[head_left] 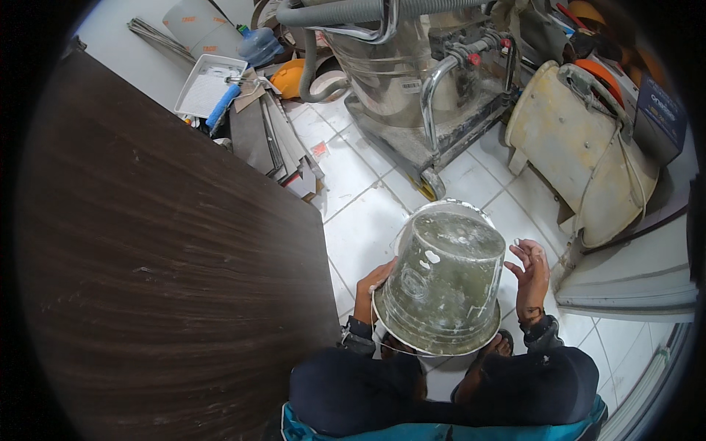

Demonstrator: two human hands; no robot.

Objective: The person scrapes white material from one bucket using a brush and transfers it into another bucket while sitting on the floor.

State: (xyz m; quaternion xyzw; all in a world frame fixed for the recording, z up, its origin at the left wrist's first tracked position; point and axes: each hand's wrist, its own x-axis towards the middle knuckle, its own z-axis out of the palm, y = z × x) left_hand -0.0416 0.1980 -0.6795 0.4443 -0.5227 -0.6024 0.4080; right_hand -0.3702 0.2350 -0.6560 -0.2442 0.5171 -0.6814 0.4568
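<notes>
A grimy greenish bucket point(447, 283) is tipped bottom-up between my knees, its base facing up and away and its wide mouth toward my feet. White smears mark its sides, and a thin wire handle point(412, 353) hangs by the rim. Behind and under it shows the pale rim of another round container point(471, 208); the rest of that is hidden. My left hand point(373, 281) grips the bucket's left side, with some fingers out of sight behind it. Just off the bucket's right side, my right hand point(532, 273) is open, fingers loosely bent and holding nothing.
A dark wooden door point(176, 257) fills the left side. Ahead, a large metal vacuum drum point(390, 81) stands on a wheeled base. A blue roller point(222, 105) and paint tray point(206, 82) lie far left. A stained yellowish case point(570, 136) leans at right, above white floor tiles point(360, 198).
</notes>
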